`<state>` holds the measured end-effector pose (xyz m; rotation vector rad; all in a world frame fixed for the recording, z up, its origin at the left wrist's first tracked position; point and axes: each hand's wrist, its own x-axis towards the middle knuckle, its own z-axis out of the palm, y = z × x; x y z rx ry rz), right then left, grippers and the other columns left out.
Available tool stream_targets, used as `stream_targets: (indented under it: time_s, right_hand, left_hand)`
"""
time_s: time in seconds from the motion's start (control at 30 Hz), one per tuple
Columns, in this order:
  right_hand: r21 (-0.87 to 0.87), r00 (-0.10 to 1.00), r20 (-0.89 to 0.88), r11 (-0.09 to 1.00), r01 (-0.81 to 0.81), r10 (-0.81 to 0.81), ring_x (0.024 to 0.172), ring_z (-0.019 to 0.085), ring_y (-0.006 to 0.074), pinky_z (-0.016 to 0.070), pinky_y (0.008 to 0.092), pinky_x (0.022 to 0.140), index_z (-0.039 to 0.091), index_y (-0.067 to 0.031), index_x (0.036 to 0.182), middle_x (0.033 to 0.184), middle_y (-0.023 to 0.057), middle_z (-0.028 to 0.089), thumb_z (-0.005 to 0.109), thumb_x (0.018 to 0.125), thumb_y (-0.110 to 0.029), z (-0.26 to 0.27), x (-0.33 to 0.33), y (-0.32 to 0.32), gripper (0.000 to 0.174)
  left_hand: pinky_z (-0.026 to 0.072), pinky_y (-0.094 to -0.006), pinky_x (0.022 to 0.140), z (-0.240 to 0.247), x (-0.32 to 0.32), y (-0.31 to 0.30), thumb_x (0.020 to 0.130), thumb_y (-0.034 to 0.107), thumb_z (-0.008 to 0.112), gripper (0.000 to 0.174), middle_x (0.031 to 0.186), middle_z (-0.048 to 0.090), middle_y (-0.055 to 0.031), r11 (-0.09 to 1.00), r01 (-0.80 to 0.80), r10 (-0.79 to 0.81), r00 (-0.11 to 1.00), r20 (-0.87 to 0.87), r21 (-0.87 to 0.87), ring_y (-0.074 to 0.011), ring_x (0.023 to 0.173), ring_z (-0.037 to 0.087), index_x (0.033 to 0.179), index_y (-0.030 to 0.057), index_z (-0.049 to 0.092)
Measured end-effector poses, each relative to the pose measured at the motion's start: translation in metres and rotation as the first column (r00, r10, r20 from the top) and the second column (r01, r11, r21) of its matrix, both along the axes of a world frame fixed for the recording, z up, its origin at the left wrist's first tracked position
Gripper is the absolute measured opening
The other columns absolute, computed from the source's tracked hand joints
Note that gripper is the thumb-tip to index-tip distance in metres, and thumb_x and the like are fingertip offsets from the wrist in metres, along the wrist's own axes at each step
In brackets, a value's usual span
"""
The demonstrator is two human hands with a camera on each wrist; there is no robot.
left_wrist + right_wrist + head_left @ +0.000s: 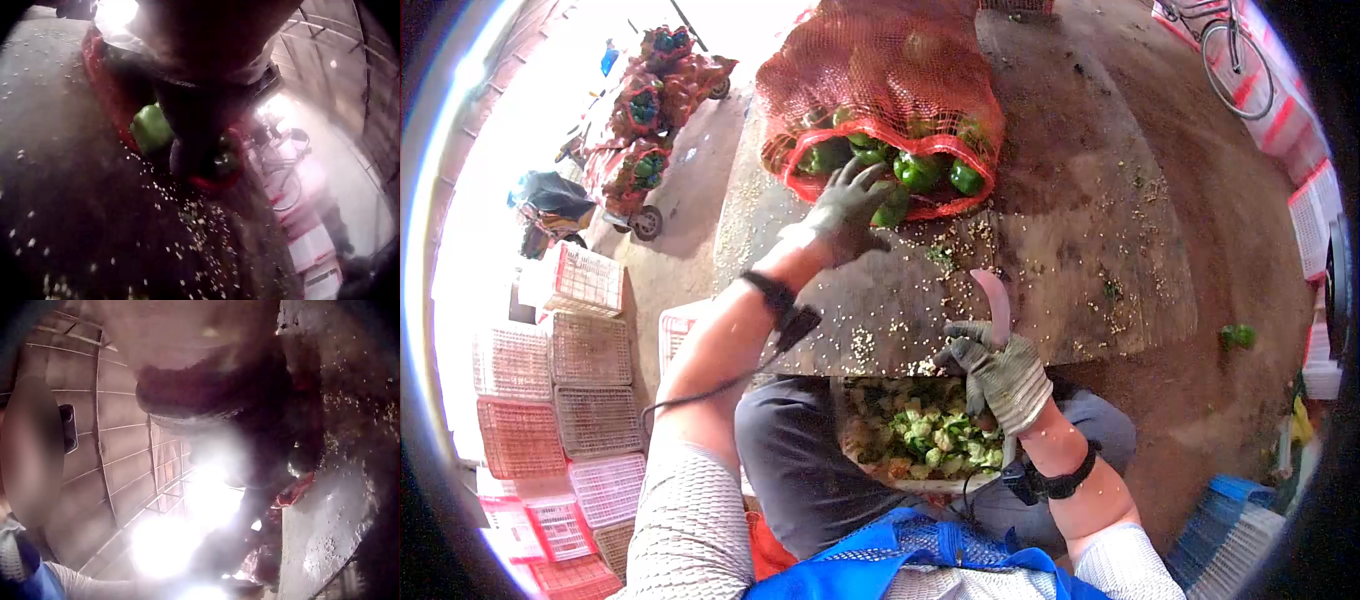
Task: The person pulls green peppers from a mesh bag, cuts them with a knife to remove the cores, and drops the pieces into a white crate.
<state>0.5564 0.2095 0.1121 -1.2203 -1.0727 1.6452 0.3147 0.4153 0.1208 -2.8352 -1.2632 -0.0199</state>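
Observation:
My left hand, in a grey glove, reaches forward with fingers spread over the green peppers at the mouth of a red mesh sack. It holds nothing. In the left wrist view one green pepper lies beside the dark glove. My gloved right hand grips a knife with its curved blade pointing up, at the near edge of the wooden board. Below it, a tray on my lap holds cut pepper pieces. The right wrist view is blurred and overexposed.
Pale seeds are scattered on the board. Plastic crates are stacked at the left. A cart with more sacks stands at the back left, a bicycle at the back right. One loose pepper lies on the ground.

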Motion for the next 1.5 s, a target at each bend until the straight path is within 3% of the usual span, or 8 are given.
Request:
stream_targets:
  time_s: [0.17,0.47,0.57,0.67,0.87,1.17,1.33,1.5]
  right_hand:
    - [0.034,0.977,0.207,0.998,-0.052,0.044,0.069,0.064,0.0092,0.0496,0.0239,0.057,0.053,0.0029,0.13,0.089,0.0079,0.071,0.064,0.095,-0.017,-0.009,-0.002,0.013,0.041]
    - [0.015,0.932,0.361,0.999,-0.043,0.035,0.074,0.066,0.014,0.0525,0.0296,0.066,0.06,0.0005,0.123,0.092,0.0089,0.072,0.063,0.092,-0.016,-0.026,-0.019,0.02,0.035]
    - [0.016,0.866,0.498,0.997,-0.073,0.056,0.069,0.065,0.0173,0.0519,0.034,0.064,0.066,0.001,0.111,0.089,0.0102,0.073,0.064,0.089,-0.019,-0.011,-0.017,0.014,0.03]
    - [-0.188,0.721,0.65,0.97,-0.155,0.241,0.074,0.065,0.0177,0.0515,0.0356,0.067,0.069,0.0011,0.104,0.086,0.0179,0.071,0.065,0.09,-0.021,0.0,-0.017,0.018,0.026]
    - [0.519,0.97,0.241,0.841,-0.15,0.024,0.109,0.065,0.0244,0.0516,0.0375,0.089,0.039,-0.0103,0.146,0.129,0.0161,0.06,0.054,0.096,-0.012,-0.011,-0.053,0.007,0.053]
    - [0.105,0.975,0.184,0.983,-0.149,0.128,0.125,0.054,0.0268,0.0427,0.0382,0.107,0.053,-0.0047,0.134,0.136,0.0146,0.056,0.047,0.099,-0.018,-0.012,-0.058,0.005,0.038]
    - [0.295,0.773,0.634,0.93,-0.219,-0.019,0.1,0.063,0.0369,0.051,0.0423,0.086,0.062,-0.0048,0.113,0.107,0.0224,0.065,0.053,0.092,-0.017,-0.05,-0.095,0.018,0.026]
    - [0.252,0.762,0.647,0.951,-0.177,-0.03,0.084,0.065,0.0398,0.0517,0.0475,0.077,0.065,-0.0021,0.109,0.096,0.0227,0.068,0.053,0.09,-0.013,-0.047,-0.112,0.025,0.025]
  left_hand:
    - [0.0543,-0.0451,0.082,-0.02,0.033,0.056,0.083,0.035,0.067,0.039,0.107,0.066,-0.0173,0.974,0.018,-0.083,0.956,-0.282,-0.228,-0.0383,0.098,0.065,0.115,0.0122,0.065]
    - [0.0553,-0.0437,0.083,-0.083,0.005,0.038,0.075,0.025,0.079,0.074,0.116,0.063,-0.016,0.913,-0.072,0.205,0.932,0.299,-0.401,-0.0322,0.097,0.065,0.138,0.0088,0.044]
    - [0.0548,-0.0412,0.087,-0.012,0.02,-0.045,0.077,0.006,0.077,0.085,0.124,0.06,-0.0153,0.488,-0.023,0.835,0.306,0.458,-0.873,-0.0254,0.103,0.063,0.149,0.006,0.032]
    - [0.0516,-0.0325,0.093,0.003,0.006,-0.121,0.064,0.011,0.091,0.106,0.123,0.059,-0.0118,0.583,0.133,0.802,0.062,0.594,-0.801,-0.0183,0.104,0.06,0.149,0.0033,0.028]
    - [0.0466,-0.0328,0.1,-0.002,0.025,-0.17,0.057,0.018,0.096,0.111,0.129,0.057,-0.0136,0.767,-0.056,0.633,0.225,0.741,-0.639,-0.0186,0.116,0.054,0.146,0.0017,0.032]
    - [0.0509,-0.0432,0.093,0.008,0.04,-0.161,0.054,0.039,0.096,0.104,0.121,0.056,-0.0215,0.991,-0.096,0.137,0.677,0.723,-0.098,-0.0367,0.106,0.06,0.135,-0.0016,0.044]
    - [0.0543,-0.0302,0.081,0.027,0.06,-0.145,0.076,0.007,0.079,0.08,0.117,0.056,-0.0092,0.722,-0.071,0.642,-0.303,0.705,-0.688,-0.0175,0.098,0.059,0.144,0.0039,0.036]
    - [0.053,-0.0519,0.09,-0.021,0.009,-0.106,0.098,0.049,0.052,0.043,0.103,0.064,-0.0118,0.696,0.259,0.696,-0.472,0.541,-0.67,-0.0325,0.093,0.066,0.117,0.0103,0.058]
